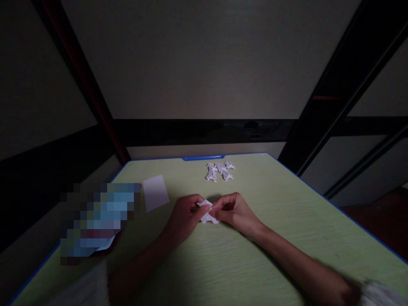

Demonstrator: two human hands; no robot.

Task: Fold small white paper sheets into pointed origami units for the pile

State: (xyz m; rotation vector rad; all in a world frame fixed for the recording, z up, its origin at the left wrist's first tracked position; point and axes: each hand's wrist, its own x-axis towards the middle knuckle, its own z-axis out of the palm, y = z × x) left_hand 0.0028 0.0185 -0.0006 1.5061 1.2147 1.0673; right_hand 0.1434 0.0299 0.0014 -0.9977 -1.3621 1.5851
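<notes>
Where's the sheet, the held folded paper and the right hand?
Sheet (156,193), head view: middle of its face.
Folded paper (208,218), head view: its near part.
Right hand (234,210), head view: the hand's middle.

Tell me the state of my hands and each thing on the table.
Left hand: closed on the folded paper.
Right hand: pinching the folded paper.
Folded paper: creased, between both hands.
Small paper figures: folded, grouped near the table's far edge.
White sheet: flat, unfolded.
Pixelated object: state can't be told.
</notes>
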